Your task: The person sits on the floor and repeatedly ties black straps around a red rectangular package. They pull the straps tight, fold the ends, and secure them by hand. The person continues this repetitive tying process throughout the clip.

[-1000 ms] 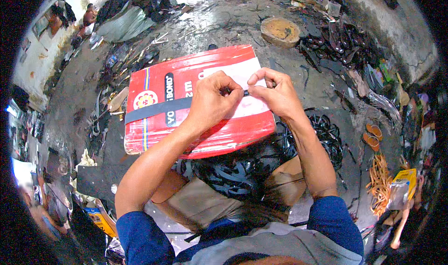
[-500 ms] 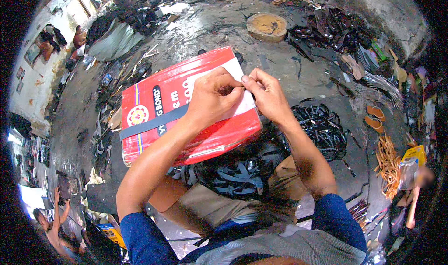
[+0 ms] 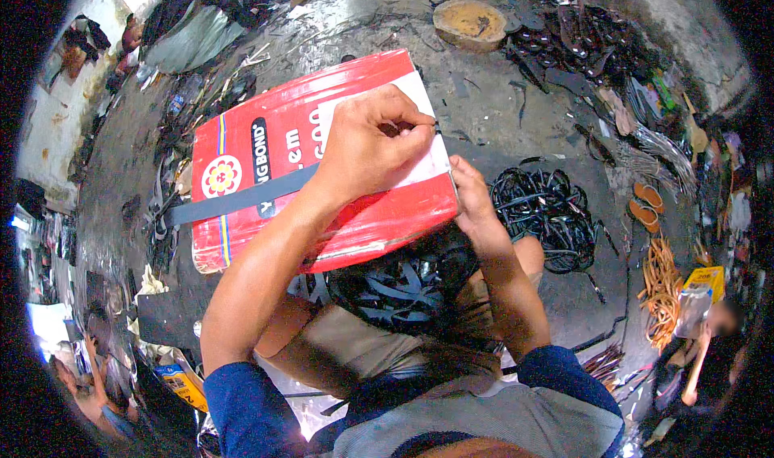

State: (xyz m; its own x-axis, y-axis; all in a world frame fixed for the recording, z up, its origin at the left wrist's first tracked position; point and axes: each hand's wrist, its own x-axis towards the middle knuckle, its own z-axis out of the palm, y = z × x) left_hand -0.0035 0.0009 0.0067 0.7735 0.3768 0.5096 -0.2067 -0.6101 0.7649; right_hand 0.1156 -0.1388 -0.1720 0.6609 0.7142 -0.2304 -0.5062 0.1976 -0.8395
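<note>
- One dark grey, flat strip lies across the red-and-white, rectangular cardboard box.
- Working the strip's right-hand end seems the step; the next move calls for a steady pinch.
- Left hand: arched over the box, thumb and forefinger pinched, apparently on the strip.
- Right hand: at the box's right edge, fingers curled; whether gripping, I cannot tell.

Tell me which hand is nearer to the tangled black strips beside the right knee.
Right. The right hand is at the right edge of the red box, near the strips; the left hand, over the box, is farther.
</note>
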